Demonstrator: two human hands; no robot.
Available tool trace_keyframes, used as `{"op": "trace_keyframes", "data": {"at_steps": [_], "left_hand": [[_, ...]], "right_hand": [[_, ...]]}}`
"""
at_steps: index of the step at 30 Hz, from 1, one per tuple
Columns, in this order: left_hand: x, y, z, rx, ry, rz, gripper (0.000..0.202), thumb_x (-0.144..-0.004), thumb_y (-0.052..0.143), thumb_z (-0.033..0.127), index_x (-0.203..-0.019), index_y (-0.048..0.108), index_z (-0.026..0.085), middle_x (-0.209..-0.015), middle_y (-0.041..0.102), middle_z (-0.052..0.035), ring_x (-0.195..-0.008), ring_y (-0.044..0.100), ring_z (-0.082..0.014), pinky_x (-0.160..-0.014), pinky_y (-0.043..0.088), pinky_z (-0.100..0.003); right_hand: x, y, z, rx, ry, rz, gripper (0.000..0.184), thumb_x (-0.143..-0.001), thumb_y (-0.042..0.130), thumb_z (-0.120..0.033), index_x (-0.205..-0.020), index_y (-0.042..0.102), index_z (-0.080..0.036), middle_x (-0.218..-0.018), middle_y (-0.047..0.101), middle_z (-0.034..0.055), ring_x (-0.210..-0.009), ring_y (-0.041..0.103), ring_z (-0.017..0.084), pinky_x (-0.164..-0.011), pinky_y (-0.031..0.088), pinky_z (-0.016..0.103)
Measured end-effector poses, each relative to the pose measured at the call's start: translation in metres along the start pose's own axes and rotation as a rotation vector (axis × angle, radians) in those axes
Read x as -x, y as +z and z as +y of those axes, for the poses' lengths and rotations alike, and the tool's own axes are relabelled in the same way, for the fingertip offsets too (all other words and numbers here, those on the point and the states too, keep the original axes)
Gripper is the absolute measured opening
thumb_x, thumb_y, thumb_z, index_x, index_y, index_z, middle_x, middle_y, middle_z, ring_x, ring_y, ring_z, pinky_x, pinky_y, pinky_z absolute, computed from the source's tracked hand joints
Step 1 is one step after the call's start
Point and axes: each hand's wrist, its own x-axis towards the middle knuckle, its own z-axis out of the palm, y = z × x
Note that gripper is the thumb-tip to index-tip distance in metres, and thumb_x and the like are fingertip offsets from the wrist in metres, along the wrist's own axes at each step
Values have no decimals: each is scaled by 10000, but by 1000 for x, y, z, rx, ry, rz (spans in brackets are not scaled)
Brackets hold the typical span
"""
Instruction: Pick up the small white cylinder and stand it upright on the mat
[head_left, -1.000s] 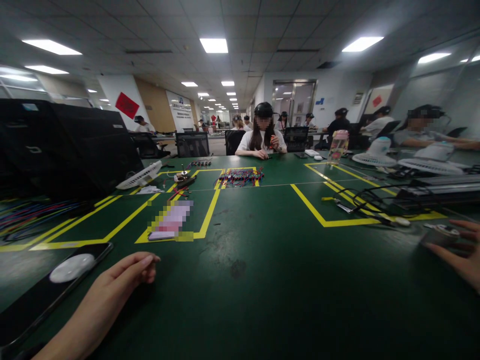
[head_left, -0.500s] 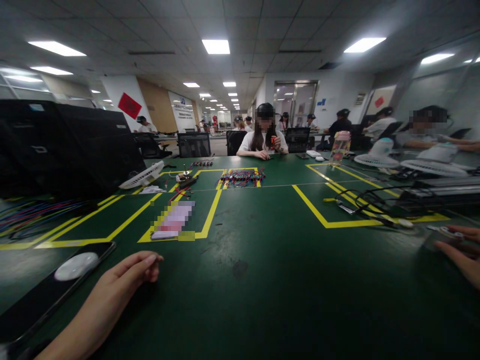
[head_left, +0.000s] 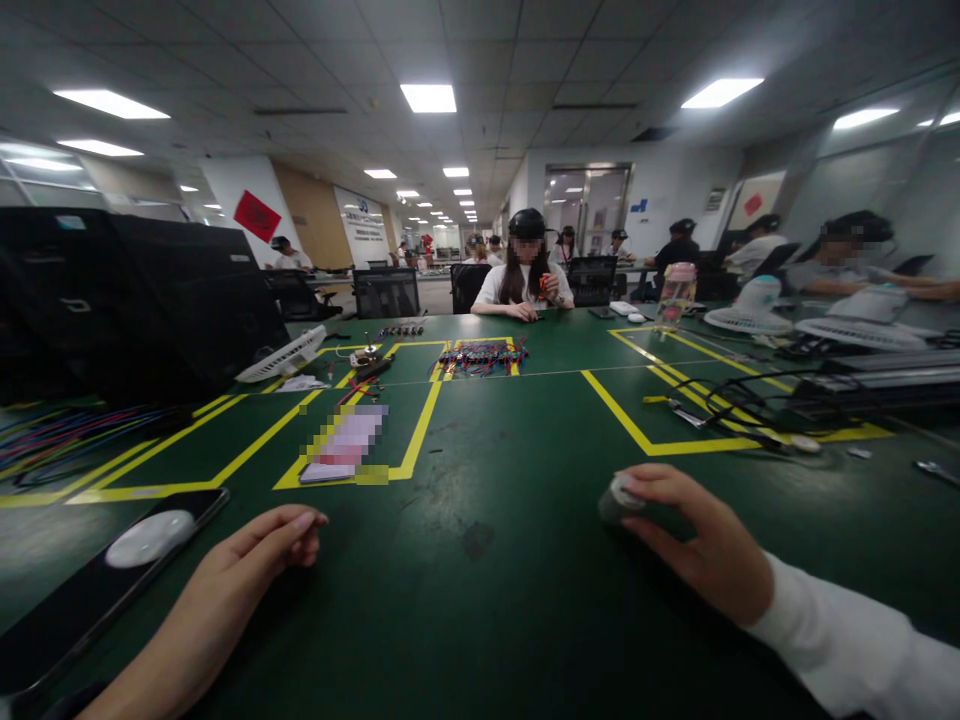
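Observation:
My right hand point(head_left: 694, 540) grips a small grey cylinder point(head_left: 616, 500) between thumb and fingers, at the right of the green table. Its exact kind does not show, and the fingers cover part of it. At the left, my left hand point(head_left: 259, 560) rests with its fingers curled in and the thumb pressed along them; nothing shows in it. Beside that hand lies a black phone point(head_left: 52, 620) with a white computer mouse point(head_left: 150, 538) on top. Beyond the left hand, a partly blurred paper pad point(head_left: 346, 445) lies inside a yellow tape outline.
Bundled coloured wires point(head_left: 484, 355) and a small motor-like part point(head_left: 367, 355) lie farther back. Black computer cases point(head_left: 135, 290) stand left. Black cables point(head_left: 727, 410), white fans point(head_left: 750, 310) and a bottle point(head_left: 677, 295) are on the right. A person point(head_left: 525, 270) sits opposite.
My right hand has come in from the right edge toward the middle, carrying the grey cylinder. The left hand has stayed in place.

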Motion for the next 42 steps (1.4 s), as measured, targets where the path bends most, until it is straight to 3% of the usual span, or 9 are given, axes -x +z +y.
{"op": "trace_keyframes", "data": {"at_steps": [4,10,16,21,23,26,30,35,42], "left_hand": [[-2,-3,-2,15,-15,-10,279,-722,683,456,-836,702,202,-697,642,-9,-705,573,-203,-676,467,-296],[-4,-5,-7,-9,11,-14,273,-745,649,458,-842,680,204,-696,634,-1,-714,563,-205,-685,453,-300],[-7,-5,-10,-14,-6,-19,242,-756,650,436,-839,673,210,-686,633,8,-702,562,-191,-671,443,-280],[-8,-7,-11,9,8,-40,244,-771,638,434,-859,674,210,-706,637,4,-717,564,-195,-687,451,-288],[-8,-7,-10,18,7,-36,247,-759,650,433,-856,677,207,-703,638,2,-716,566,-198,-688,455,-292],[-7,-6,-9,30,-4,-19,270,-723,681,449,-836,685,204,-690,643,-1,-705,571,-199,-679,463,-291],[-6,-6,-8,56,-26,-5,299,-688,712,462,-838,694,203,-687,653,-1,-704,579,-194,-677,475,-281],[-10,-10,-15,105,-27,-9,260,-705,717,407,-860,699,198,-701,661,-5,-695,587,-186,-650,481,-276],[-9,-12,-16,112,-21,-9,251,-709,722,393,-870,701,202,-716,673,-3,-699,592,-177,-658,488,-260]], "right_hand": [[-24,44,-39,-284,-61,-76,360,-846,561,-109,-1172,460,-224,-1142,500,55,-1063,512,118,-914,491,260],[-34,64,-57,-385,-6,-207,413,-791,603,-84,-1155,465,-220,-1117,479,38,-999,492,102,-886,472,254],[-33,66,-60,-400,56,-267,398,-789,593,-91,-1140,468,-229,-1116,465,26,-981,482,94,-896,451,257],[-35,64,-59,-417,145,-187,588,-788,650,-212,-1311,386,-259,-1153,477,32,-940,514,92,-844,465,253],[-42,60,-59,-442,211,-184,424,-832,618,-276,-1233,487,-232,-1105,508,29,-869,531,78,-776,472,233],[-55,54,-60,-417,206,-240,143,-853,591,-285,-939,627,-176,-943,556,16,-821,532,79,-757,459,233],[-67,49,-62,-378,175,-227,95,-833,609,-254,-867,645,-173,-884,567,8,-844,525,87,-788,438,243],[-61,41,-48,-355,284,-108,150,-856,583,-308,-893,644,-177,-944,561,21,-878,521,92,-765,436,234],[-24,31,-33,-41,216,-437,120,-846,575,-297,-917,656,-243,-1075,521,19,-1021,458,156,-878,359,340]]}}
